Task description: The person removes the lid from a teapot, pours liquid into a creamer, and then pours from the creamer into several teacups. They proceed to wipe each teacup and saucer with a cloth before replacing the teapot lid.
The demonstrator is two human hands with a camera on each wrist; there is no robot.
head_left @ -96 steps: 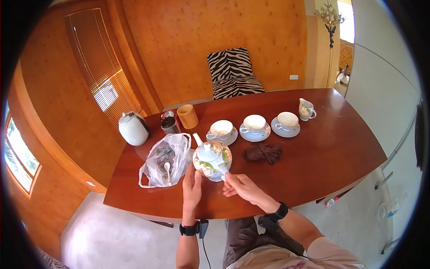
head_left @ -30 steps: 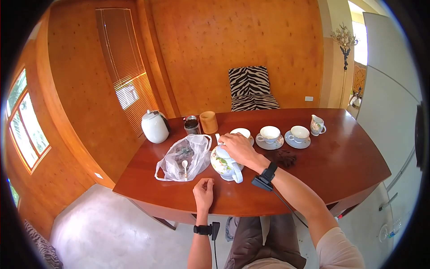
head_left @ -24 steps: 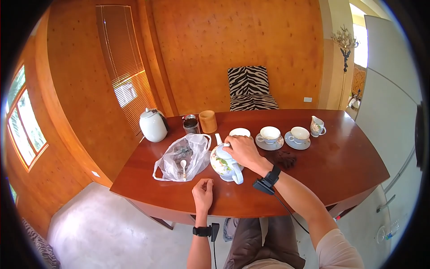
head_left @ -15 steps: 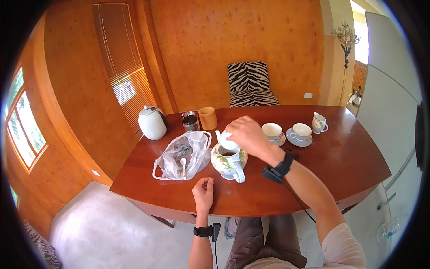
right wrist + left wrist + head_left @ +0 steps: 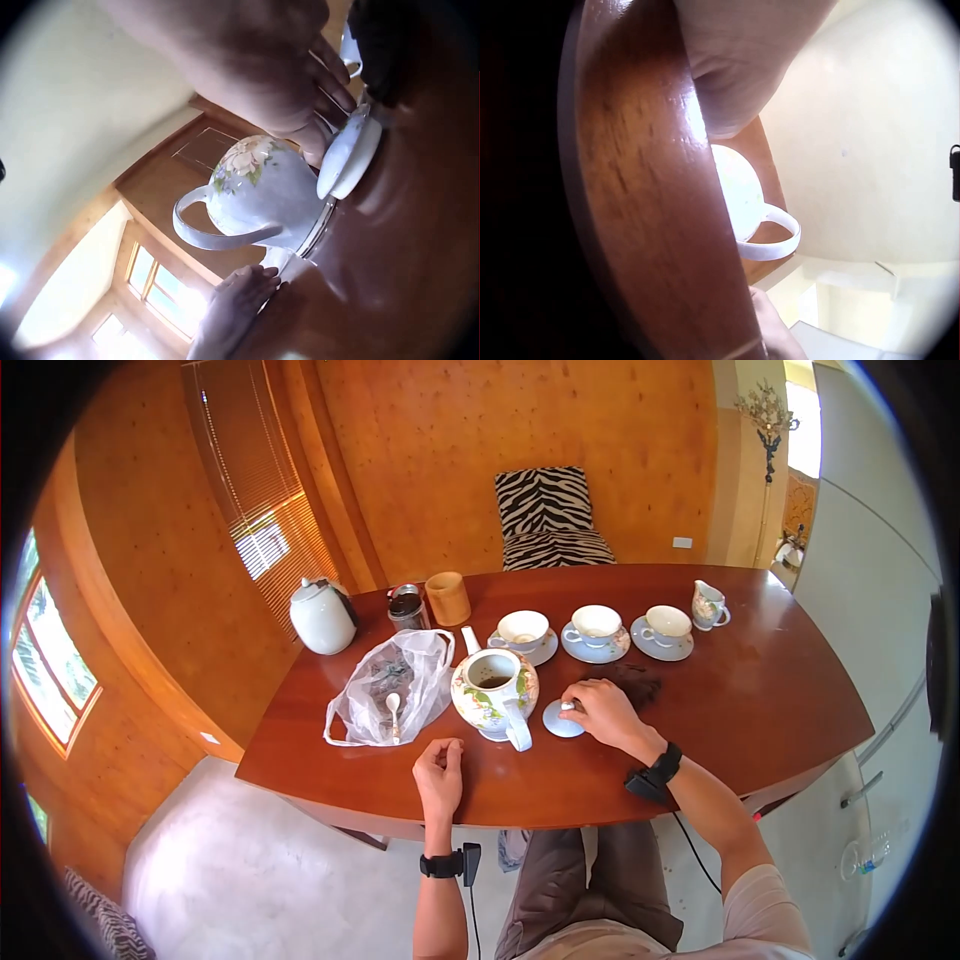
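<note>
A floral teapot (image 5: 487, 700) stands uncovered on the table, its spout pointing to the back left and its handle toward me. Dark contents show through its round opening. Right of it, my right hand (image 5: 609, 715) pinches the knob of the teapot lid (image 5: 563, 721), which is down at the tabletop. The right wrist view shows this lid (image 5: 349, 156) close over the wood, beside the teapot. My left hand (image 5: 438, 778) rests near the table's front edge, fingers loosely curled and holding nothing. In the left wrist view the teapot's handle (image 5: 789, 244) appears beyond the table edge.
A plastic bag (image 5: 375, 705) with a spoon (image 5: 394, 712) lies left of the teapot. Behind stand a white kettle (image 5: 325, 622), a dark jar (image 5: 408, 612) and a wooden cup (image 5: 448, 598). Three teacups on saucers (image 5: 677, 650), a creamer (image 5: 707, 610) and a dark cloth (image 5: 636, 682) sit to the right.
My right hand has lifted the lid off the teapot and carried it right, down to the table. Earlier both hands held the teapot; the left has since moved back to the table's front edge.
</note>
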